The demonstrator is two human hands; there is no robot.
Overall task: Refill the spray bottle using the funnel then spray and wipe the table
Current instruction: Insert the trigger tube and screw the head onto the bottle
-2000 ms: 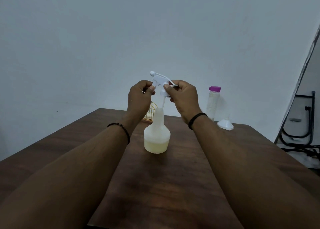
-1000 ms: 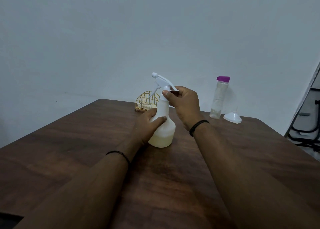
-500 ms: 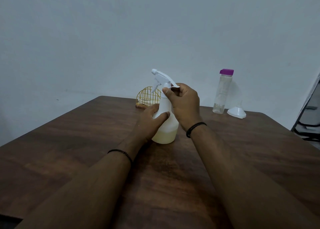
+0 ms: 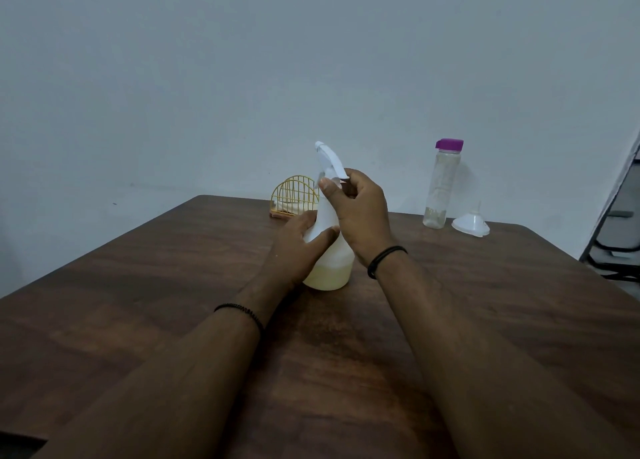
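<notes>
A white spray bottle (image 4: 331,271) with pale yellow liquid in its bottom third stands upright mid-table. My left hand (image 4: 298,247) wraps its body from the left. My right hand (image 4: 356,212) grips the white trigger head (image 4: 328,158) at the bottle's neck, nozzle pointing up and left. A white funnel (image 4: 471,223) rests mouth-down at the back right. Beside it stands a clear bottle (image 4: 441,188) with a purple cap, nearly empty.
The brown wooden table (image 4: 173,285) meets a plain wall behind. A yellow wire holder (image 4: 294,195) with folded cloth or napkins sits at the back, behind the spray bottle. Dark metal furniture legs (image 4: 620,247) show past the table's right edge.
The trigger head was held above the bottle with both hands, then lowered onto the neck. My left hand dropped to the bottle's body. My right hand has turned on the head.
</notes>
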